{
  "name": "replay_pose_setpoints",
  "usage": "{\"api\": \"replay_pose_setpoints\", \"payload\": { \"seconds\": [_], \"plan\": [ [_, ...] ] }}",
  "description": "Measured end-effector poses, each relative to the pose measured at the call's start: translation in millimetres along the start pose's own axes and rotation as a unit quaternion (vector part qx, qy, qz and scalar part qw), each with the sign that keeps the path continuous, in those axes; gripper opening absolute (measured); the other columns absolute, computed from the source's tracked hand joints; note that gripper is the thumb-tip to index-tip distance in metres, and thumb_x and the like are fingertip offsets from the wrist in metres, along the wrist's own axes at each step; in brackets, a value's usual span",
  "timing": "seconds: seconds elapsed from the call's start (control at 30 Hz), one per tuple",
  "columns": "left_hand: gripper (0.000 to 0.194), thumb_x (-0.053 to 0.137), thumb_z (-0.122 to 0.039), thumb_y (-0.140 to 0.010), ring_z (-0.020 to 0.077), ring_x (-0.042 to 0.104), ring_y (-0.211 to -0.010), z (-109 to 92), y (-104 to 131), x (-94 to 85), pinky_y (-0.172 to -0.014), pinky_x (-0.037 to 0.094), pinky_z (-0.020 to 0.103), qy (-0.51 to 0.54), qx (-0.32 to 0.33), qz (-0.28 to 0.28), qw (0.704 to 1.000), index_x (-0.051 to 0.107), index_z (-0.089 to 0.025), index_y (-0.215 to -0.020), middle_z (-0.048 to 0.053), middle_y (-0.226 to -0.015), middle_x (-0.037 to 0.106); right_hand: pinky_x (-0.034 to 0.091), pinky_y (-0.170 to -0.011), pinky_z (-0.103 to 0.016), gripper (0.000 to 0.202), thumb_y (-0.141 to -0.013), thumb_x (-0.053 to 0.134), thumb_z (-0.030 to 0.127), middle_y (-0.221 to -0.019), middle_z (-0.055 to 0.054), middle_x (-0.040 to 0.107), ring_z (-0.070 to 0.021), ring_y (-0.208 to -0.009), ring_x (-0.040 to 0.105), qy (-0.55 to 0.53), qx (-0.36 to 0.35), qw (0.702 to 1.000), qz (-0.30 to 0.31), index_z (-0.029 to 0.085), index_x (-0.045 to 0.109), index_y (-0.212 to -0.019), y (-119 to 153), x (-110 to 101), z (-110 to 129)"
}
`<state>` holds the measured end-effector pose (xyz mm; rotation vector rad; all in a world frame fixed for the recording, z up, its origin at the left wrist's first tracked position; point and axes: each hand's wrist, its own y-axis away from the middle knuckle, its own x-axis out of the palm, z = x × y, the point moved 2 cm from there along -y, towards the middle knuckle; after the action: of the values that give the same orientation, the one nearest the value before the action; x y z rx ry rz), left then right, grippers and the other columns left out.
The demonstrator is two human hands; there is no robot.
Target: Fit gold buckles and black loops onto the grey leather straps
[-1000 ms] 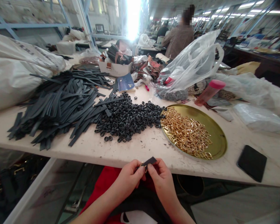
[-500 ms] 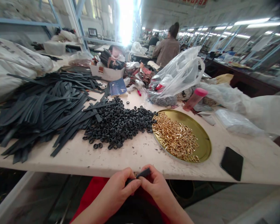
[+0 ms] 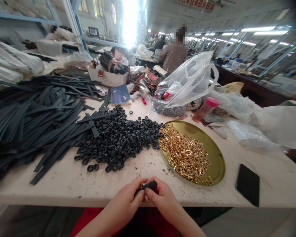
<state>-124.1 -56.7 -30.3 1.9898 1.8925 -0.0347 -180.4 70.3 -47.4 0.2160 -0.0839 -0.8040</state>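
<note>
1. the left hand (image 3: 130,195) has its grip closed, thumb and fingers pinching one end of a short dark strip (image 3: 150,185); the right hand (image 3: 160,194) has its grip closed on the other end, fingertips near those of the left.
2. the dark strip lies between the two hands, over the front edge of the counter (image 3: 128,176); much of it is hidden by the fingers.
3. beyond the hands, a heap of small black loops (image 3: 120,138) spreads on the counter; a few loops lie loose at its near side; long black strips (image 3: 39,115) are piled left of it, some overlapping the loops.
4. right of the loops, a round gold tray (image 3: 215,158) holds a mound of gold buckles (image 3: 185,151); some black loops touch its left rim; a black phone (image 3: 248,184) lies flat to the right of the tray.
5. behind these are a blue booklet (image 3: 120,94), an open box (image 3: 108,78), a clear plastic bag (image 3: 187,79) and a tilted, pink-capped container (image 3: 205,110); farther back, a person (image 3: 174,54) in brown faces away.
</note>
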Motion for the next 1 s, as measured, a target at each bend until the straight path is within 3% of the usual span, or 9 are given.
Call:
{"api": "replay_pose_setpoints", "payload": {
  "seconds": [0.2, 0.27, 0.37, 0.43, 0.5, 0.67, 0.77, 0.9, 1.0],
  "plan": [
    [0.021, 0.043, -0.025, -0.077, 0.0149, 0.054, -0.065, 14, -20, -9.6, -0.063, 0.038, 0.022, -0.008, -0.046, -0.001, 0.999, 0.061, -0.018, -0.087, -0.001, -0.068, 0.062, 0.040, -0.063, -0.025, 0.019, -0.084, 0.046, 0.033, -0.071, 0.000, 0.059, -0.0145, -0.068, 0.053, 0.139, -0.018, 0.990, 0.015, 0.018, 0.056, -0.077, -14, -13, 9],
    [0.020, 0.043, -0.030, -0.078, 0.0144, 0.051, -0.059, 19, -26, -11.7, -0.058, 0.035, 0.022, -0.010, -0.070, -0.024, 0.997, 0.058, -0.017, -0.077, -0.002, -0.058, 0.058, 0.039, -0.060, -0.025, 0.020, -0.084, 0.045, 0.034, -0.070, 0.000, 0.058, -0.0146, -0.066, 0.052, 0.219, -0.042, 0.974, -0.034, 0.019, 0.056, -0.078, -28, -28, 17],
    [0.022, 0.042, -0.034, -0.078, 0.0148, 0.049, -0.057, 22, -31, -12.7, -0.058, 0.033, 0.023, -0.010, -0.086, -0.067, 0.994, 0.053, -0.018, -0.067, -0.003, -0.052, 0.055, 0.037, -0.066, -0.028, 0.014, -0.084, 0.046, 0.026, -0.078, -0.004, 0.057, -0.0169, -0.073, 0.052, 0.400, -0.099, 0.897, -0.157, 0.019, 0.058, -0.082, -59, -53, 28],
    [0.023, 0.042, -0.034, -0.078, 0.0150, 0.049, -0.057, 23, -32, -12.2, -0.059, 0.033, 0.024, -0.004, -0.083, -0.086, 0.993, 0.050, -0.018, -0.063, -0.004, -0.051, 0.053, 0.035, -0.069, -0.031, 0.013, -0.082, 0.047, 0.018, -0.081, -0.008, 0.057, -0.0204, -0.078, 0.051, 0.517, -0.112, 0.828, -0.187, 0.018, 0.060, -0.080, -81, -62, 29],
    [0.023, 0.041, -0.033, -0.078, 0.0150, 0.048, -0.057, 23, -31, -11.7, -0.060, 0.034, 0.024, 0.006, -0.081, -0.093, 0.992, 0.049, -0.019, -0.062, -0.004, -0.050, 0.052, 0.033, -0.070, -0.033, 0.015, -0.079, 0.048, 0.012, -0.079, -0.010, 0.056, -0.0224, -0.079, 0.051, 0.546, -0.117, 0.809, -0.184, 0.017, 0.060, -0.071, -97, -66, 26],
    [0.024, 0.041, -0.034, -0.079, 0.0142, 0.047, -0.054, 23, -20, -15.6, -0.058, 0.033, 0.024, 0.010, -0.066, -0.129, 0.989, 0.049, -0.019, -0.061, -0.005, -0.047, 0.048, 0.036, -0.074, -0.032, 0.013, -0.079, 0.048, 0.014, -0.087, -0.008, 0.058, -0.0203, -0.085, 0.052, 0.483, -0.156, 0.848, -0.153, 0.018, 0.058, -0.071, -94, -59, 18],
    [0.025, 0.042, -0.034, -0.079, 0.0133, 0.046, -0.054, 18, -16, -18.9, -0.058, 0.033, 0.024, 0.020, -0.047, -0.163, 0.985, 0.048, -0.019, -0.060, -0.005, -0.047, 0.047, 0.041, -0.066, -0.027, 0.009, -0.080, 0.047, 0.020, -0.080, -0.004, 0.060, -0.0156, -0.073, 0.055, 0.425, -0.160, 0.880, -0.138, 0.018, 0.054, -0.074, -75, -48, 15],
    [0.025, 0.042, -0.036, -0.079, 0.0121, 0.044, -0.051, 7, -13, -19.9, -0.054, 0.033, 0.022, 0.033, -0.032, -0.187, 0.981, 0.049, -0.018, -0.064, -0.005, -0.048, 0.046, 0.043, -0.056, -0.025, 0.014, -0.073, 0.057, 0.027, -0.070, 0.001, 0.057, -0.0132, -0.061, 0.054, 0.155, -0.105, 0.973, -0.137, 0.018, 0.052, -0.081, -54, -30, 11],
    [0.022, 0.044, -0.036, -0.079, 0.0115, 0.044, -0.051, 1, -9, -19.4, -0.052, 0.032, 0.021, 0.009, -0.022, -0.191, 0.981, 0.052, -0.018, -0.069, -0.005, -0.051, 0.047, 0.043, -0.057, -0.025, 0.019, -0.066, 0.064, 0.027, -0.067, 0.003, 0.056, -0.0121, -0.060, 0.052, -0.017, -0.049, 0.994, -0.099, 0.017, 0.055, -0.080, -44, -15, 9]
  ]
}}
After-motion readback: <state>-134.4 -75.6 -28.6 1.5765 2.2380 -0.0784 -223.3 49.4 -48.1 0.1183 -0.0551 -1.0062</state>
